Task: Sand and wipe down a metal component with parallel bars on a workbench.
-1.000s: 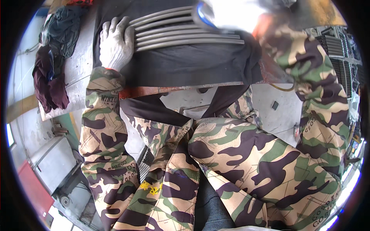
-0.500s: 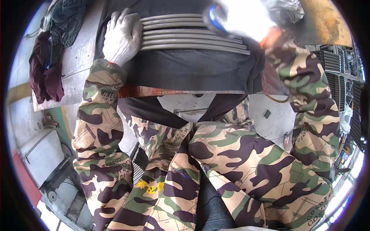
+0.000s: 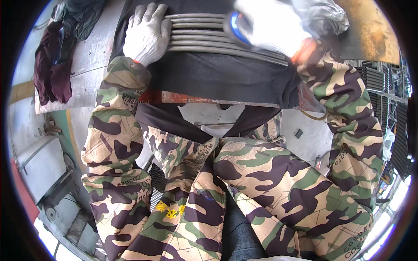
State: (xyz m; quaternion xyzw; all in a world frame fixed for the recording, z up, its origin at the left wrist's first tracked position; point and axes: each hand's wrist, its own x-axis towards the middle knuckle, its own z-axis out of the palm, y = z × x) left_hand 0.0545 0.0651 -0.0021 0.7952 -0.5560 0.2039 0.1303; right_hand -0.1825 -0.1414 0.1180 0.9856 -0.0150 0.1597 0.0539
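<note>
Several grey metal rods (image 3: 198, 38) lie side by side on a black cloth (image 3: 217, 74) at the far side. My left hand (image 3: 147, 32), in a white knitted glove, rests flat over their left ends with its fingers spread. Those ends are hidden under it. Over the right part of the rods is my right hand (image 3: 274, 24), also white-gloved and smeared by motion. It grips a round, dark thing with a blue rim (image 3: 239, 29), pressed against or just above the rods. Its exact kind is too blurred to tell.
Crumpled clear plastic (image 3: 324, 17) lies beyond my right wrist, near a stained tan board (image 3: 370, 28). Dark and maroon cloths (image 3: 54, 78) lie on the metal tabletop at left. Racks of dark bars (image 3: 379, 82) stand at right. A wheeled cart (image 3: 50, 174) is at lower left.
My left hand has shifted slightly right and away from me, its fingers spreading wider. The right hand keeps moving over the rods with the blue-rimmed thing. The rods' right ends sit slightly further right.
</note>
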